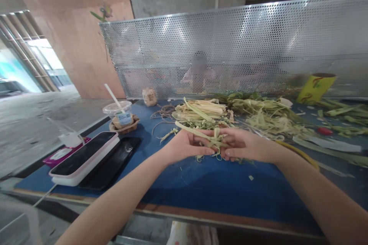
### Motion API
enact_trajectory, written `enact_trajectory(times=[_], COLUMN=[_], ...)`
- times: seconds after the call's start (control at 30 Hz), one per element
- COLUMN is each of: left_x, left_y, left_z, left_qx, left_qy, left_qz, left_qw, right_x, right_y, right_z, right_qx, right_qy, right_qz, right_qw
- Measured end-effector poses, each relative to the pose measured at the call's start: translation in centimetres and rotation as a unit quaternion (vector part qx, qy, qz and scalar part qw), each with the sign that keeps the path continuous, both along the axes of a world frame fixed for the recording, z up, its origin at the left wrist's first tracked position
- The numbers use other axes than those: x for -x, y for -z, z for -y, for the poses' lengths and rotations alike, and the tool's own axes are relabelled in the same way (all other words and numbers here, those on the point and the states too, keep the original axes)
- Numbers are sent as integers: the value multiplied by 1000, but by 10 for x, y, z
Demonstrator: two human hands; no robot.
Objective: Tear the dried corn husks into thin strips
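Note:
Both hands meet over the middle of the blue table. Between their fingertips is a small piece of pale green leaf strips (pixel 217 139), crossed and knotted together. My left hand (pixel 191 147) pinches it from the left, with a long strip end sticking out up and to the left past the fingers. From the right, my right hand (pixel 240 144) grips the same piece, thumb towards me. The far fingers are partly hidden behind the strips. Just beyond the hands lies a bundle of pale, flat strips (pixel 201 110), with small green knotted scraps (pixel 201 124) in front of it.
A heap of green leaves (pixel 273 120) spreads right, near a yellow tube (pixel 316 88) and a red object (pixel 324 131). To the left stand a lidded cup with straw (pixel 122 116), a phone (pixel 86 157) and a black tray (pixel 110 164). A perforated metal screen (pixel 172 57) borders the far edge.

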State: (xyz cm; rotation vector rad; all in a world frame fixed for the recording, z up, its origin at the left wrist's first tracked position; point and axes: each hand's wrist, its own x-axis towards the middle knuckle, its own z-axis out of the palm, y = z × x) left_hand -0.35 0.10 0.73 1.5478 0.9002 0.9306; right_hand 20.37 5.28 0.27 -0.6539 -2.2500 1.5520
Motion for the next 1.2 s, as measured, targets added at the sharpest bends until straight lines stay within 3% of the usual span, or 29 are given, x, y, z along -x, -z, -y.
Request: enact_trajectory(times=[0.1, 0.53, 0.83, 0.93, 1.1, 1.2], left_x=[1, -7, -15, -16, -14, -15], left_y=[1, 1, 7, 8, 8, 7], left_z=[-1, 5, 10, 10, 9, 8], left_qx=[0, 21, 43, 53, 38, 25], left_qy=[22, -50, -55, -60, -50, -57], left_qz=[0, -7, 23, 32, 19, 17], left_qw=[1000, 999, 997, 996, 998, 998], right_x=[10, 35, 42, 42, 37, 34], right_y=[4, 13, 24, 22, 18, 16], right_z=[2, 16, 14, 15, 11, 10], right_qx=[-11, 17, 126, 142, 209, 158], right_qy=[29, 169, 259, 258, 190, 183], right_qz=[-15, -166, -254, -262, -246, -224], right_qw=[999, 971, 923, 919, 927, 944])
